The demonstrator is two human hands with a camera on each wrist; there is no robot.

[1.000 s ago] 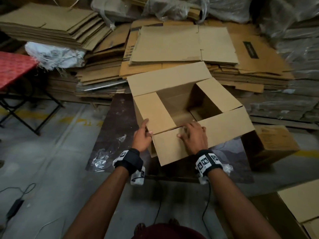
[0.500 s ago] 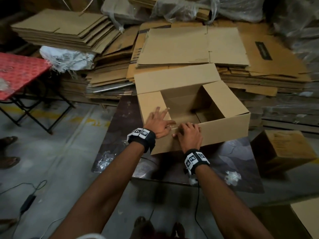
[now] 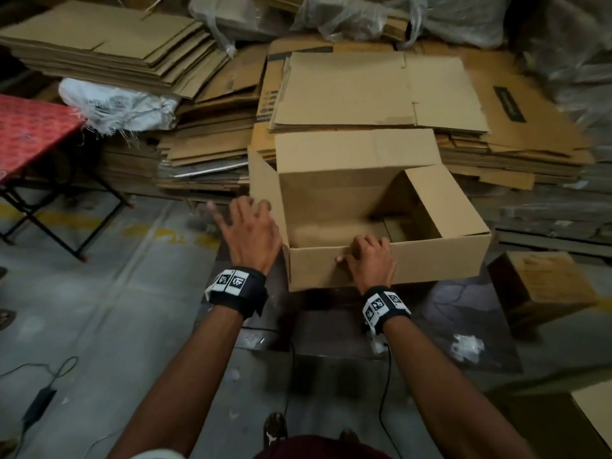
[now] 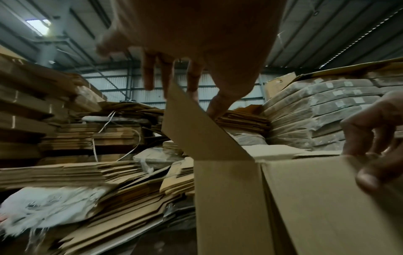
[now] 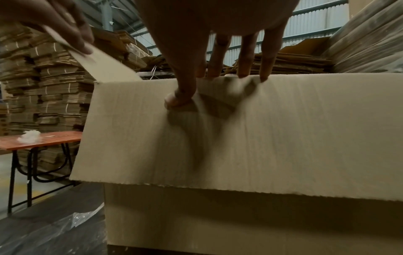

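An open brown corrugated cardboard box [image 3: 334, 197] is seen standing on a dark glossy sheet [image 3: 463, 309] spread over the grey floor, just in front of stacks of flattened cardboard [image 3: 374, 91]. Its near flap [image 3: 440, 263] is folded down over the front wall and is grasped by the right hand [image 3: 371, 260]: the fingers [image 5: 244, 57] are hooked over the top fold and the thumb [image 5: 183, 89] is pressed on the outer face. The left hand [image 3: 251, 233] is unclenched, its straight, spread fingers laid against the left side flap [image 3: 261, 180], which is tilted outward. The far flap [image 3: 354, 150] is raised upright. A red-topped folding table [image 3: 29, 134] and a white woven sack [image 3: 116, 104] are seen well to the left, and a smaller closed brown carton [image 3: 543, 286] near the box's right
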